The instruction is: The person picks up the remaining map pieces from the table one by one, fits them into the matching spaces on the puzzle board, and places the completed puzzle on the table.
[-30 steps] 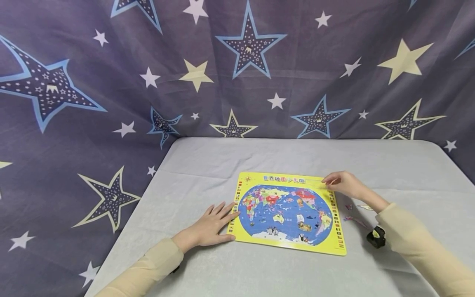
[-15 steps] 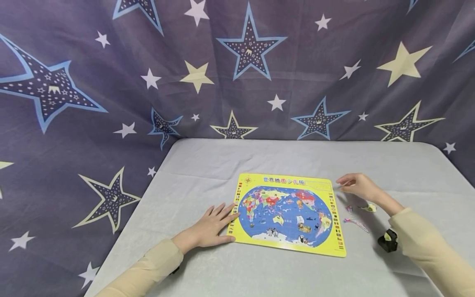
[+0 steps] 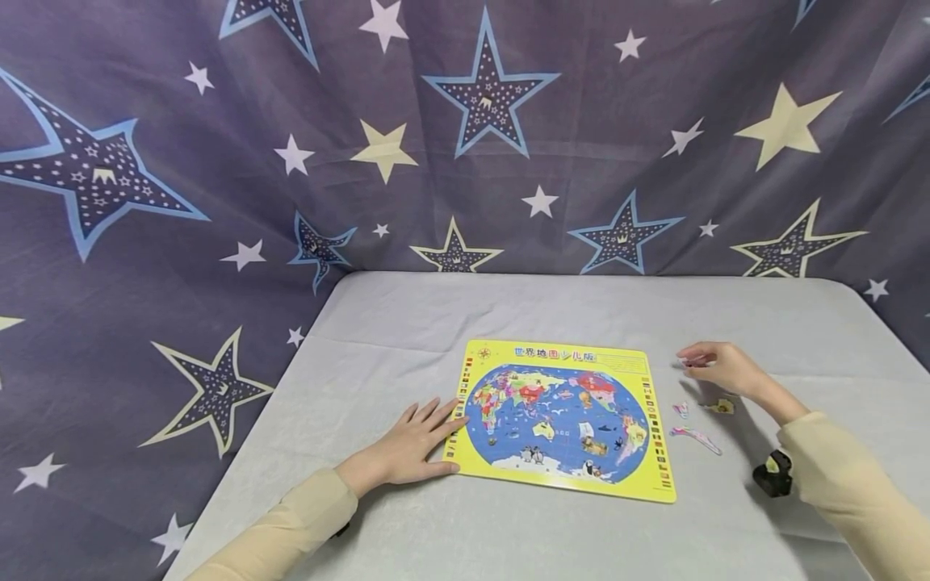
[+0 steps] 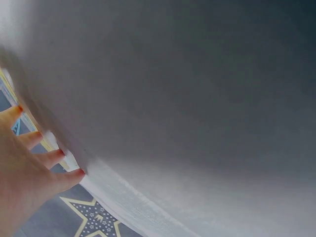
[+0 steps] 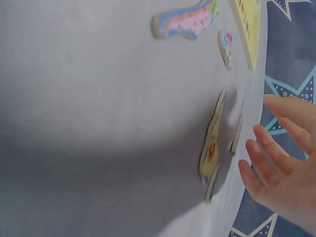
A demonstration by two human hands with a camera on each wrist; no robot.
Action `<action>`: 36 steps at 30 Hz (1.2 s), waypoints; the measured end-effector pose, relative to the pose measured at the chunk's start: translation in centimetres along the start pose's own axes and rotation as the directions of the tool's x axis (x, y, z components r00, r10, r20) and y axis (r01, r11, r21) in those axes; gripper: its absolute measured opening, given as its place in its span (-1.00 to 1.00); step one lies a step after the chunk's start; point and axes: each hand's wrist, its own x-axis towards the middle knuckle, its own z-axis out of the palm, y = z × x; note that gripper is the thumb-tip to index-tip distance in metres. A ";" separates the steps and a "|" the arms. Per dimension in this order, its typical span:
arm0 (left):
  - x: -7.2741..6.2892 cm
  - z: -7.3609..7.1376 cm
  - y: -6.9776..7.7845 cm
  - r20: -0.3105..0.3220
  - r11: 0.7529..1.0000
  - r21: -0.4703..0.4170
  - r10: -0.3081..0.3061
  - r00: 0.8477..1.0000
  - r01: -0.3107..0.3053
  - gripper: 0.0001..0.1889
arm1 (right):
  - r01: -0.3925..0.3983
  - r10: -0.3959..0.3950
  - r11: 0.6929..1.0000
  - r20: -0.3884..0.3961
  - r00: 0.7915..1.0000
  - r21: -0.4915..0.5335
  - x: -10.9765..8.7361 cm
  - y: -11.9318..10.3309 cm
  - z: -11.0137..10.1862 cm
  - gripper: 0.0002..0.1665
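A yellow world map board [image 3: 559, 480] lies flat on the table, its blue oval filled with continents and animals. My left hand [image 3: 410, 444] rests spread on the board's left edge; in the left wrist view its fingertips [image 4: 79, 173] lie along that edge. To the right of the board, my right hand [image 3: 719, 369] is low over the table, a small pinkish piece [image 3: 695, 361] showing between thumb and index finger. In the right wrist view the hand's fingers are extended and apart, and a thin piece [image 5: 237, 136] lies on the cloth beside them.
Several loose shaped pieces lie right of the board: a long pink one [image 3: 695, 440], a small pink and blue one [image 3: 680, 410] and a yellow one [image 3: 719, 406]. Grey cloth [image 3: 581, 311] covers the table. A star-patterned curtain [image 3: 610, 161] hangs behind and to the left.
My right hand has moved right, from the board's upper right corner to the table beside it, uncovering loose pieces. My left hand has stayed on the board's left edge.
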 end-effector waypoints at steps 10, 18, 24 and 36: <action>0.1 0.2 -0.2 -0.006 1.000 0.004 0.007 1.000 -0.007 -0.24 | -0.028 0.028 1.000 0.004 1.000 -0.005 -0.4 1.3 -0.4 -0.59; 0.1 0.2 -0.2 -0.004 1.000 0.010 -0.003 1.000 0.003 -0.24 | -0.046 0.046 0.999 0.006 0.999 -0.010 -0.4 1.6 -0.7 -0.59; 0.0 0.2 -0.1 -0.003 1.000 0.007 -0.005 1.000 0.005 -0.24 | -0.087 0.087 0.996 0.024 0.996 -0.020 -0.2 2.0 -0.8 -0.56; 0.0 0.2 -0.2 0.002 1.000 -0.003 0.003 1.000 -0.003 -0.24 | -0.131 0.132 0.991 0.032 0.991 -0.012 0.3 2.9 -0.8 -0.55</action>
